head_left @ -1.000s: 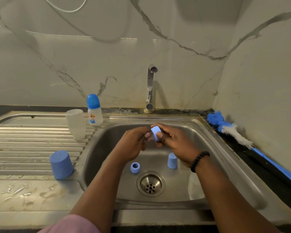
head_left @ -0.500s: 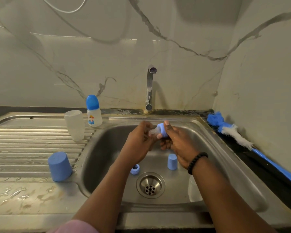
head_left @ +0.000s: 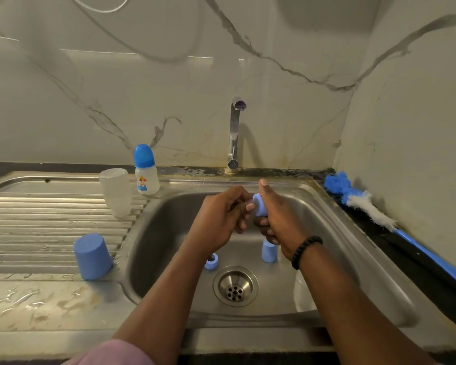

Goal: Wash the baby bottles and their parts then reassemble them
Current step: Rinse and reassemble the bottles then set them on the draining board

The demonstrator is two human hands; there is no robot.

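Home kitchen: steel sink (head_left: 327, 206), tap (head_left: 234, 133), marble-look wall (head_left: 169, 101).

no readable text, labels or numbers

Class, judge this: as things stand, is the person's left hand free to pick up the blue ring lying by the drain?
Probably not yet. The left hand grips a part that both hands hold, so it is occupied. The blue ring lies uncovered just below the left wrist, in easy reach once freed.

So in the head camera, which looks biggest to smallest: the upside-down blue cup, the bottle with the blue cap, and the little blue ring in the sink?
1. Bottle with the blue cap, though it stands farther away
2. Upside-down blue cup, nearly alike
3. Little blue ring, clearly smallest
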